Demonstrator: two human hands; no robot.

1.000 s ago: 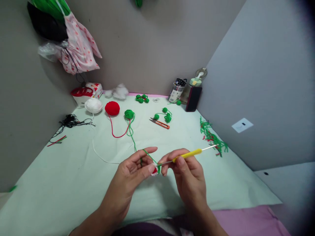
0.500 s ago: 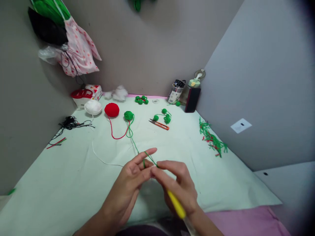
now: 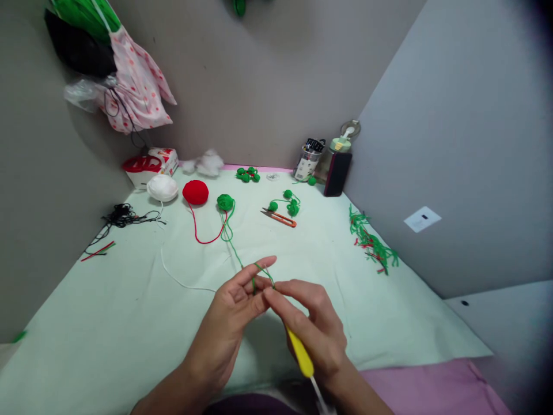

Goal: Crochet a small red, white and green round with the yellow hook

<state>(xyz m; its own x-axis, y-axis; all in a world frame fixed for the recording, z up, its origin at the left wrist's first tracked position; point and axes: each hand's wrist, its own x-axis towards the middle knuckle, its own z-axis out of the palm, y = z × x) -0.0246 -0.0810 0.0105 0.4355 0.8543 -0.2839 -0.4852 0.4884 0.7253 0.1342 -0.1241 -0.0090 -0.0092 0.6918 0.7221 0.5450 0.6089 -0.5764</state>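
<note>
My left hand (image 3: pixel 222 323) is closed in a pinch on green yarn (image 3: pixel 235 252), which runs over its raised index finger from the green yarn ball (image 3: pixel 224 202). A yellow-handled crochet hook (image 3: pixel 301 353) is gripped in my right hand (image 3: pixel 317 317), its handle pointing down toward my body. Both hands' fingertips meet at the yarn, and whatever small work sits between them is mostly hidden. A white strand (image 3: pixel 185 285) leads across the table from the white yarn ball (image 3: pixel 162 188) to behind my left hand.
A red yarn ball (image 3: pixel 196 192), orange thread snips (image 3: pixel 280 218) and small green crocheted balls (image 3: pixel 293 207) lie farther back. Black yarn (image 3: pixel 121 216) is at left, green and red scraps (image 3: pixel 374 242) at right. A phone (image 3: pixel 338 174) leans beside a pen cup (image 3: pixel 307 163).
The crochet hook's handle has swung slightly left and up, and my left index finger is raised a little. Both hands stay together at the yarn.
</note>
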